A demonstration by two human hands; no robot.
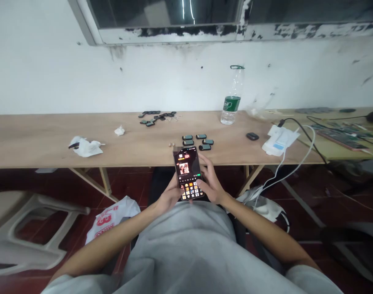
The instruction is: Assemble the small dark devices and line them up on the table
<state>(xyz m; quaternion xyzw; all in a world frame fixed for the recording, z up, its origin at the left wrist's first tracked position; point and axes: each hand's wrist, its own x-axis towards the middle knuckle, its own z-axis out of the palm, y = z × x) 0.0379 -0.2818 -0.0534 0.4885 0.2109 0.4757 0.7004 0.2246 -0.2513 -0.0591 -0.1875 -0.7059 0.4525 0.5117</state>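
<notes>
A phone (188,173) is gripped by both hands, the left hand (169,197) and the right hand (211,184), closed around its lower half. Its long axis is pointed away, toward the table (51,139), screen up. No writing on it can be read. Beyond the grip, a green-labelled bottle (232,102) is seen.

Phone (188,171): glossy glass screen, lit, held against a matt grey cloth shirt (186,249). Bench (45,141): bare pale wood, smooth, matt; on it a clear plastic bottle (231,102) with glossy green label and crumpled white tissue paper (86,147). Wall (51,73): white matt paint, scuffed, and peeling on the window frame (174,34); floor (296,196) dark red, slightly shiny.
</notes>
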